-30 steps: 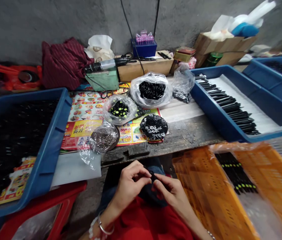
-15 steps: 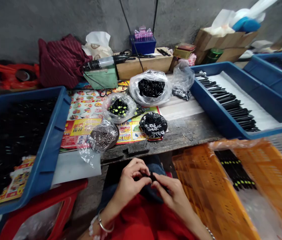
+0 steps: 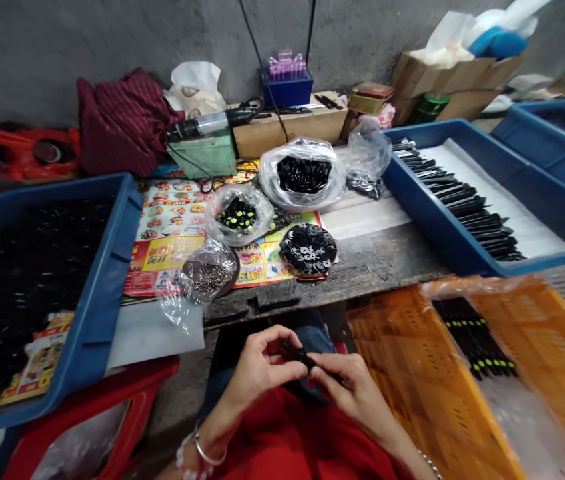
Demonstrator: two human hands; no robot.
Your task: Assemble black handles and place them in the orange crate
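Note:
A slim black piece [image 3: 298,356] is held between both hands above my lap, below the bench's front edge. My left hand [image 3: 268,360] pinches its left end between thumb and fingers. My right hand [image 3: 343,381] has thumb and fingers closed on its right end. On the bench ahead lie a round heap of flat black discs [image 3: 308,249], a plastic bag of small screws [image 3: 209,277], a bag of black pieces with yellow-green dots [image 3: 237,215] and a larger bag of shiny black parts [image 3: 304,175].
A blue tray [image 3: 132,220] of black parts sits left; another blue tray [image 3: 467,250] with a row of black pieces stands right. An orange crate [image 3: 412,373] is beside my right arm, a red stool [image 3: 142,380] at lower left.
The black piece shows more between my hands and slants down to the right. My left fingers have shifted slightly and opened a little around it.

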